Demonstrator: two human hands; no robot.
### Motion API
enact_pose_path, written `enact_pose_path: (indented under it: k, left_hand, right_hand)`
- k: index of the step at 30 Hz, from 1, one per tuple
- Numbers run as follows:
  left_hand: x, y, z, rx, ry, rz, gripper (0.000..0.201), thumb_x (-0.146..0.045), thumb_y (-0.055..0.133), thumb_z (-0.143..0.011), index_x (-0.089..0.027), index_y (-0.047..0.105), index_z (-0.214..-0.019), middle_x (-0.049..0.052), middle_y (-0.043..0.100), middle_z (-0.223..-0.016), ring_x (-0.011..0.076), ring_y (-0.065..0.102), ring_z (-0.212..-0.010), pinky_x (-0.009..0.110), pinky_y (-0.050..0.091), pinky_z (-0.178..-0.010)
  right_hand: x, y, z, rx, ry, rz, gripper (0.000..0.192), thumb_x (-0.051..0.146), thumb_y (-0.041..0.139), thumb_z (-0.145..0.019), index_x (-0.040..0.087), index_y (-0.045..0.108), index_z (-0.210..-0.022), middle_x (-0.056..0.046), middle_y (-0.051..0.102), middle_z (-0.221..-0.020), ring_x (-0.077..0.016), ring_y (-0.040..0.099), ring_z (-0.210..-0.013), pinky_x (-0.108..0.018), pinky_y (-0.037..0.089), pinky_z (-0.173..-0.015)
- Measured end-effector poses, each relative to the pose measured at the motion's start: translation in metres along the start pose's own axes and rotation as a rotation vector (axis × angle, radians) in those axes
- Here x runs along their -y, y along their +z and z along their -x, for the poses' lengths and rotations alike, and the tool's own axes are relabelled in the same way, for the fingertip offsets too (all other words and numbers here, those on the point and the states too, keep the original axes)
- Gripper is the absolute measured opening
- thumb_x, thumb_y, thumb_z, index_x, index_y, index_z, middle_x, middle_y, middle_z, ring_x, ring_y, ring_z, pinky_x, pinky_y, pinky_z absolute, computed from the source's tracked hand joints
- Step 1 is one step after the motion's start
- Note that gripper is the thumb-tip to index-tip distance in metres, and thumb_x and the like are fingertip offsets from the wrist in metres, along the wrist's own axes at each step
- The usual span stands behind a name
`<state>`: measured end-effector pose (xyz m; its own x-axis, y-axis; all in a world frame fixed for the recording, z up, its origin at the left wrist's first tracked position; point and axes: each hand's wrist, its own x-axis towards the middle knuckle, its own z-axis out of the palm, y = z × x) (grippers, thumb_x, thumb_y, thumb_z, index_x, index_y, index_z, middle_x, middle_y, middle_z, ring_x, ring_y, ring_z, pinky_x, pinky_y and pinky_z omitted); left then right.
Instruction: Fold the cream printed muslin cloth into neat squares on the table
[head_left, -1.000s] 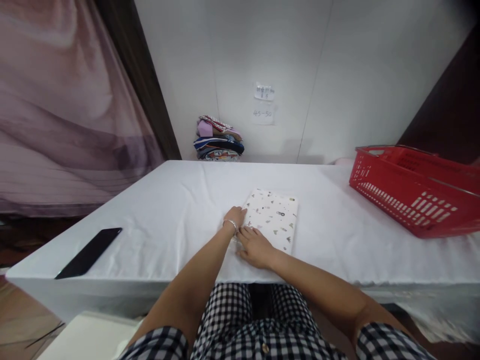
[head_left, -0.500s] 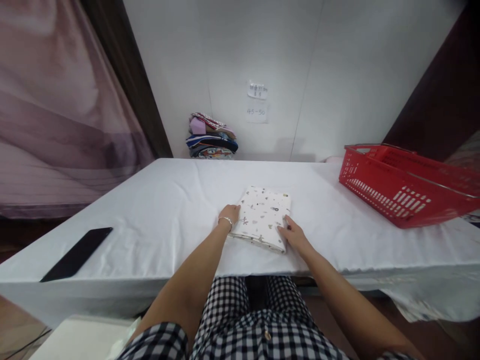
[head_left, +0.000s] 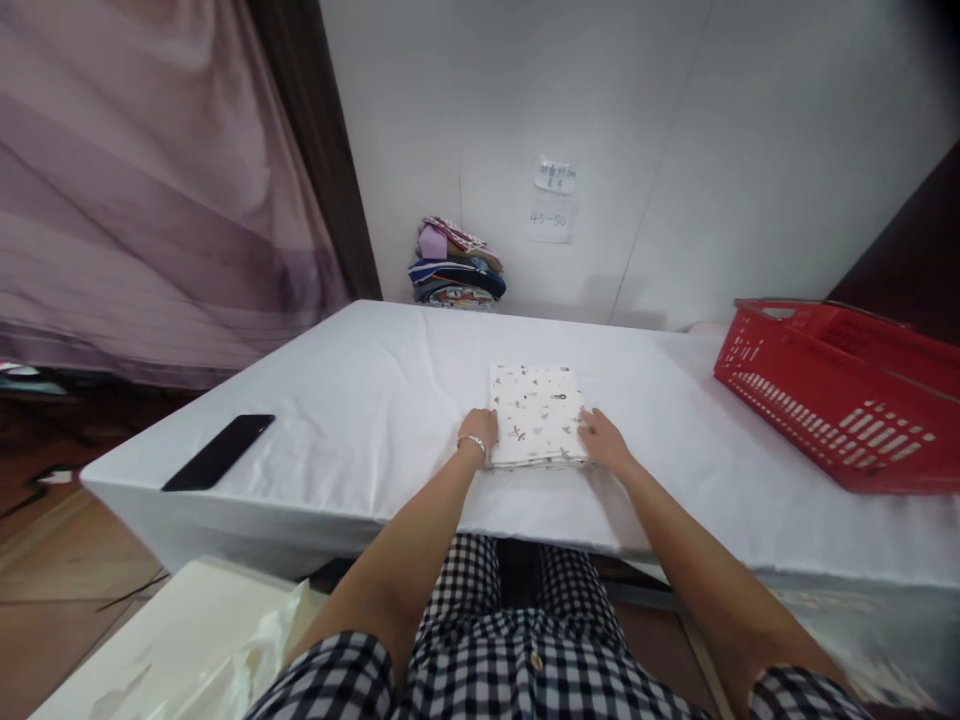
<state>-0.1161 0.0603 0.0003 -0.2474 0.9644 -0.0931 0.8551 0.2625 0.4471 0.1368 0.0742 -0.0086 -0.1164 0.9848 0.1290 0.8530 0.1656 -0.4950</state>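
Both hands are flat-ish on the same thing here. The left hand (head_left: 478, 428), with a thin bracelet on the wrist, presses against the left edge of one folded cloth (head_left: 535, 413), fingers loosely spread and not gripping anything. The right hand (head_left: 602, 441) does the same at the cloth's near right corner, fingers relaxed and resting on the edge, not closed around it.

The cloth is white with small scattered prints, folded into a neat rectangle, lying on the white tabletop (head_left: 360, 400) just ahead of the person, roughly centre.

Going outward: one black phone (head_left: 219, 452) lies face down at about 9 o'clock from the cloth, well apart, near the tabletop's left edge. One red plastic basket (head_left: 832, 400) sits at about 3 o'clock on the right side; can't tell what's inside it from this angle. At 11 o'clock, past the far edge against the wall, there's one stack of folded clothes (head_left: 456, 272) in mixed colours.

Two paper notes (head_left: 553, 196) are stuck on the wall at 12 o'clock. The lower one reads "45-50"; the upper one is too small to read.
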Motion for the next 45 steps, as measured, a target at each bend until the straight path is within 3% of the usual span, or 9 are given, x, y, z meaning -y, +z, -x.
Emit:
enact_pose_path:
  k: [4, 7, 10, 14, 19, 24, 31, 37, 45]
  left_hand:
    - [0.001, -0.001, -0.002, 0.007, -0.007, 0.027, 0.041, -0.033, 0.034, -0.094, -0.011, 0.069, -0.096, 0.020, 0.067, -0.106, 0.0254, 0.061, -0.107, 0.031, 0.043, -0.090]
    - [0.004, -0.004, -0.006, 0.033, -0.010, 0.054, 0.039, -0.033, 0.036, -0.093, -0.012, 0.069, -0.093, 0.018, 0.069, -0.102, 0.0244, 0.062, -0.103, 0.030, 0.044, -0.087]
    - [0.006, -0.009, -0.012, 0.023, -0.025, 0.087, 0.034, -0.035, 0.044, -0.089, -0.014, 0.065, -0.106, 0.015, 0.068, -0.109, 0.0239, 0.062, -0.105, 0.029, 0.044, -0.085]
    - [0.001, -0.011, -0.026, -0.045, -0.041, 0.141, 0.042, -0.039, 0.049, -0.087, -0.016, 0.052, -0.122, 0.013, 0.063, -0.119, 0.0210, 0.059, -0.108, 0.028, 0.043, -0.087]
    - [-0.010, -0.009, -0.053, -0.084, -0.060, 0.188, 0.036, -0.042, 0.056, -0.083, -0.016, 0.057, -0.109, 0.013, 0.060, -0.121, 0.0211, 0.058, -0.109, 0.027, 0.041, -0.088]
    - [-0.014, -0.006, -0.071, -0.094, -0.119, 0.218, 0.038, -0.044, 0.056, -0.081, -0.014, 0.056, -0.105, 0.015, 0.060, -0.118, 0.0222, 0.060, -0.102, 0.028, 0.043, -0.079]
    - [-0.009, 0.001, -0.074, -0.143, -0.119, 0.238, 0.025, -0.038, 0.051, -0.085, -0.017, 0.059, -0.096, 0.011, 0.064, -0.110, 0.0192, 0.062, -0.097, 0.027, 0.043, -0.078]
    - [-0.004, 0.002, -0.077, -0.116, -0.169, 0.245, 0.025, -0.037, 0.049, -0.086, -0.016, 0.061, -0.094, 0.012, 0.068, -0.102, 0.0214, 0.064, -0.096, 0.028, 0.044, -0.077]
    - [-0.008, -0.005, -0.073, -0.108, -0.125, 0.192, 0.028, -0.035, 0.049, -0.086, -0.013, 0.063, -0.099, 0.015, 0.068, -0.105, 0.0230, 0.065, -0.095, 0.030, 0.047, -0.079]
  right_hand:
    - [0.032, 0.001, 0.024, -0.003, -0.260, 0.210, 0.043, 0.033, 0.039, -0.091, 0.017, 0.054, -0.128, -0.012, 0.039, -0.146, -0.0271, 0.030, -0.136, -0.046, 0.027, -0.109]
    - [0.055, 0.007, 0.038, 0.112, -0.412, 0.259, 0.047, 0.042, 0.035, -0.095, 0.020, 0.048, -0.134, -0.011, 0.039, -0.145, -0.0271, 0.029, -0.137, -0.050, 0.020, -0.110]
    - [0.065, 0.019, 0.045, 0.196, -0.481, 0.307, 0.049, 0.045, 0.034, -0.095, 0.022, 0.045, -0.137, -0.011, 0.041, -0.144, -0.0279, 0.031, -0.135, -0.051, 0.020, -0.109]
    - [0.060, 0.030, 0.048, 0.165, -0.507, 0.338, 0.049, 0.046, 0.033, -0.095, 0.025, 0.044, -0.138, -0.010, 0.039, -0.146, -0.0282, 0.031, -0.135, -0.051, 0.020, -0.109]
    - [0.057, 0.033, 0.051, 0.126, -0.505, 0.341, 0.049, 0.046, 0.032, -0.096, 0.025, 0.044, -0.138, -0.010, 0.038, -0.146, -0.0275, 0.031, -0.136, -0.050, 0.020, -0.110]
    - [0.056, 0.037, 0.053, 0.074, -0.511, 0.306, 0.048, 0.046, 0.031, -0.096, 0.026, 0.047, -0.136, -0.008, 0.042, -0.144, -0.0270, 0.033, -0.135, -0.048, 0.020, -0.110]
    - [0.055, 0.039, 0.053, 0.050, -0.516, 0.275, 0.047, 0.045, 0.032, -0.095, 0.026, 0.049, -0.134, -0.007, 0.045, -0.142, -0.0266, 0.035, -0.133, -0.047, 0.022, -0.109]
    - [0.053, 0.041, 0.053, 0.015, -0.540, 0.278, 0.045, 0.044, 0.035, -0.095, 0.026, 0.051, -0.133, -0.007, 0.047, -0.140, -0.0267, 0.038, -0.132, -0.046, 0.024, -0.109]
    - [0.051, 0.044, 0.053, -0.063, -0.590, 0.278, 0.042, 0.041, 0.038, -0.095, 0.024, 0.053, -0.130, -0.009, 0.050, -0.138, -0.0281, 0.041, -0.129, -0.047, 0.028, -0.106]
